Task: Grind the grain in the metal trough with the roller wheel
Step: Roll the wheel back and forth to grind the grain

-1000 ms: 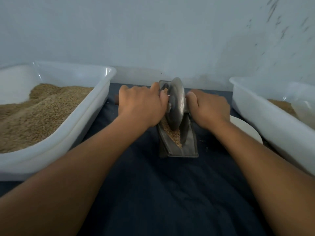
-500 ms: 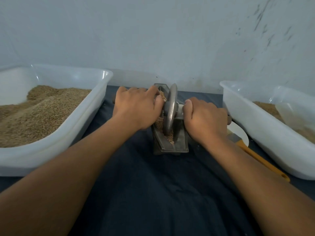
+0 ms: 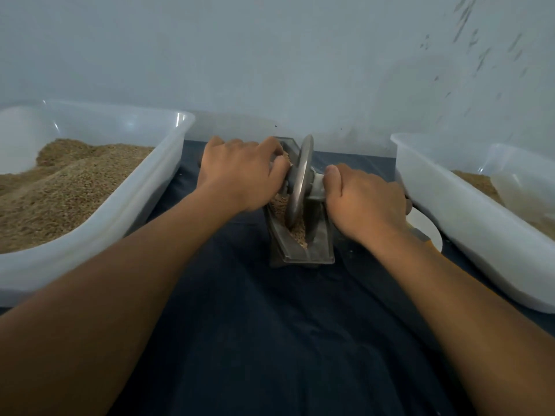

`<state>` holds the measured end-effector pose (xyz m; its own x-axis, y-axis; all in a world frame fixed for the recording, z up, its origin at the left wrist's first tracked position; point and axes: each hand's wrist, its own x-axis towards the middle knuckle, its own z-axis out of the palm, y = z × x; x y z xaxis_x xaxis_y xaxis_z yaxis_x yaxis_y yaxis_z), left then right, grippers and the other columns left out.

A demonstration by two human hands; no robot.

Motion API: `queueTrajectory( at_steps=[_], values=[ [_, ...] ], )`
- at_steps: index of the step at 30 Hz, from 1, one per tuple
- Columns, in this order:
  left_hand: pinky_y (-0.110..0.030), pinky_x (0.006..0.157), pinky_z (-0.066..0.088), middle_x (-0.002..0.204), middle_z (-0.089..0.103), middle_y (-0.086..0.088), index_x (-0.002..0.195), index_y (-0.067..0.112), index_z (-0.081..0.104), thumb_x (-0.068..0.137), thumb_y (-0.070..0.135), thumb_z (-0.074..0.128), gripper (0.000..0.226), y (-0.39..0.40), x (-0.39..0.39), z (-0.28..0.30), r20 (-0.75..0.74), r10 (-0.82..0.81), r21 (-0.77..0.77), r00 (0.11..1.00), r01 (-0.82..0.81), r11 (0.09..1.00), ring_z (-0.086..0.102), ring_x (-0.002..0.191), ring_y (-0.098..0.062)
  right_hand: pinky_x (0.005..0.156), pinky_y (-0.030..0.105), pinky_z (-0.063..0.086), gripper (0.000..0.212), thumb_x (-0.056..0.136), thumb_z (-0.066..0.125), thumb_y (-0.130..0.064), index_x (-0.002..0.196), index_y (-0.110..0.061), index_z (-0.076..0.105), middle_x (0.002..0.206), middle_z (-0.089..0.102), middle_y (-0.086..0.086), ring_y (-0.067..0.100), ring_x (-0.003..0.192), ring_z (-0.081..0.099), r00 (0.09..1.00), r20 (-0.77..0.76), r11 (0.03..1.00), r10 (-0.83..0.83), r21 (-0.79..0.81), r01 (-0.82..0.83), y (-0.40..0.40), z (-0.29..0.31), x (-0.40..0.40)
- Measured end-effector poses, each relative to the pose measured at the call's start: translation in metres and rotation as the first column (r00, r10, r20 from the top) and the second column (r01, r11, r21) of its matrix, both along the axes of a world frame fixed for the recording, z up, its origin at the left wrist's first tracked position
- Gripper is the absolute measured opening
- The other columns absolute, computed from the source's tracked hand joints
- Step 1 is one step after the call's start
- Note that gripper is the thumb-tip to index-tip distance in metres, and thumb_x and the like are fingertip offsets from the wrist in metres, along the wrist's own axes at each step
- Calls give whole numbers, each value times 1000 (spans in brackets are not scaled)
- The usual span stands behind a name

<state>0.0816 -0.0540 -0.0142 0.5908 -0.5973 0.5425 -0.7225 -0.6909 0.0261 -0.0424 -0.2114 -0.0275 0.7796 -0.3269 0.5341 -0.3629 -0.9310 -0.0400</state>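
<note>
metal trough (image 3: 300, 250) on the dark cloth (image 3: 270, 340) of the desk, lengthwise away from the viewer, between two white plastic tubs. roller wheel (image 3: 301, 181) upright on edge in the trough, tilted slightly, rim down in the grain (image 3: 297, 232). left hand (image 3: 240, 175) curled round the axle handle on the wheel's left side, fingers wrapped over it. right hand (image 3: 366, 202) gripping the handle on the right side, thumb toward the wheel. left tub (image 3: 99, 235) heaped with grain; right tub (image 3: 468, 223) partly filled. white plate (image 3: 426, 229) just beside the right wrist.
</note>
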Motion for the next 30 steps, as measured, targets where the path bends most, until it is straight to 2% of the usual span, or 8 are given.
queueTrajectory(
  at_steps=[4,9,12,18,23,27,30],
  values=[
    [-41,77,33,80,59,1,123,30,51,95,48,14,50,-3,3,0,1,66,19,998,-66,998,52,74,-24,67,37,30,43,104,16,-40,83,-22,49,65,50,-2,17,58,44,1000,-25,999,7,47,-6,-12,2,16],
    [-41,74,36,73,54,-2,120,27,51,96,48,15,48,-10,11,-2,-5,150,42,989,-149,988,50,69,-26,61,35,35,41,101,19,-42,83,-25,50,75,56,1,23,67,50,998,-62,994,22,108,-15,-24,5,36],
    [-44,78,43,74,55,-5,118,25,51,97,48,15,47,-14,16,-3,3,170,45,985,-170,984,52,69,-28,54,30,25,41,98,18,-45,81,-27,50,74,51,-5,18,65,44,998,-53,993,36,117,-30,-30,6,45],
    [-36,61,31,67,46,-2,115,24,54,96,50,16,49,-22,32,-2,23,201,40,979,-201,979,40,56,-21,52,30,18,42,94,19,-44,74,-25,51,68,44,-8,12,58,33,999,-54,996,6,89,-1,-41,8,64],
    [-35,57,30,66,42,-1,114,25,57,94,52,16,53,-29,46,-1,18,213,21,977,-213,977,44,62,-24,53,32,22,49,90,17,-47,72,-24,55,73,52,-1,17,62,42,993,-108,994,38,101,-27,-50,12,82],
    [-36,60,33,70,44,-2,113,26,60,91,54,15,57,-36,54,2,41,217,21,975,-218,976,48,69,-28,55,33,25,45,96,23,-46,73,-24,54,76,53,3,20,66,44,977,-207,989,58,148,-27,-59,19,92],
    [-34,56,27,69,42,-1,111,26,63,90,54,16,59,-41,61,6,27,223,21,974,-223,974,43,66,-25,57,33,27,42,97,26,-46,77,-23,54,82,58,5,20,69,47,961,-264,979,85,200,-32,-65,22,99]
  ],
)
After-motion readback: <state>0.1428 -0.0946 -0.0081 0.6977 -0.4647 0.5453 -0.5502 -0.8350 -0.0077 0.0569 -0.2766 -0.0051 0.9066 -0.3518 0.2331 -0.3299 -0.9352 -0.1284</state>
